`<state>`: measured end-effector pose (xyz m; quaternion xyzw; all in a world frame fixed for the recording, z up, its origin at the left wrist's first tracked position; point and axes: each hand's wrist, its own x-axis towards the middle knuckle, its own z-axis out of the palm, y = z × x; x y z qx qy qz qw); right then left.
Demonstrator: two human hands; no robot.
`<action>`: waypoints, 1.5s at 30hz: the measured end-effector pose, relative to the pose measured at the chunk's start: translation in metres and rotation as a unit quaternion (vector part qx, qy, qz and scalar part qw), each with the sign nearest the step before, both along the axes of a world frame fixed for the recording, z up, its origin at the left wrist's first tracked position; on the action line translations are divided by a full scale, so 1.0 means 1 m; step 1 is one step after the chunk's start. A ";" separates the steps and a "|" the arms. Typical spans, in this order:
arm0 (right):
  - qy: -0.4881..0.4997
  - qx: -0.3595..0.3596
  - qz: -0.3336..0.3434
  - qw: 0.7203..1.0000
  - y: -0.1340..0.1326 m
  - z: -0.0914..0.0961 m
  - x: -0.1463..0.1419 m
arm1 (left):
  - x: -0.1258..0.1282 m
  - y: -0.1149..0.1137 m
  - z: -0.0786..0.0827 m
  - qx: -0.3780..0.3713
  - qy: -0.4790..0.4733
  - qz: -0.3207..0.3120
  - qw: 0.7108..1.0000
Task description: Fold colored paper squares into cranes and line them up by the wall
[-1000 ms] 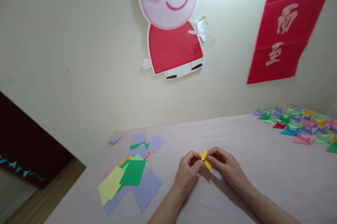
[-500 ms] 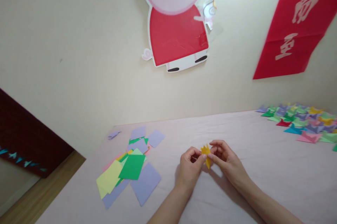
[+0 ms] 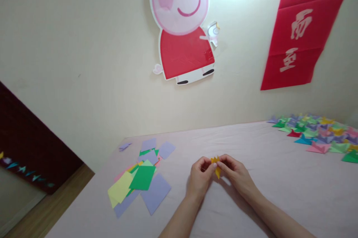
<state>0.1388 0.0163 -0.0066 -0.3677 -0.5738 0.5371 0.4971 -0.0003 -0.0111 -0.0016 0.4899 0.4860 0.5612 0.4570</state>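
The left hand [image 3: 199,178] and right hand [image 3: 238,178] pinch a folded yellow paper [image 3: 217,172] above a pale pink cloth [image 3: 307,189]; loose coloured sheets [image 3: 143,178] lie at left, folded paper pieces [image 3: 319,147] at far right. Wall [image 3: 97,63]: pig cutout [image 3: 184,53], red banner [image 3: 304,46].

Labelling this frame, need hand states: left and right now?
Left hand: closed, pinching the yellow paper.
Right hand: closed, pinching the same yellow paper.

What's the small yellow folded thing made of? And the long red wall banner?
Small yellow folded piece: probably matte paper, judging by its thin, pointed tips. Long red lettered banner: maybe paper or cloth, fairly dull; creases cross it but don't settle which.
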 end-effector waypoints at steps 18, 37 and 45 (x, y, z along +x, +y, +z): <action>0.038 -0.021 0.008 0.999 -0.001 0.007 -0.002 | -0.002 -0.002 -0.002 -0.010 0.044 -0.026 0.999; 0.027 -0.014 -0.005 1.000 -0.001 0.005 -0.002 | 0.000 -0.004 -0.002 -0.006 0.061 -0.030 0.998; 0.014 -0.041 0.001 0.999 0.002 0.001 -0.002 | -0.001 -0.002 -0.004 -0.021 0.024 0.014 0.999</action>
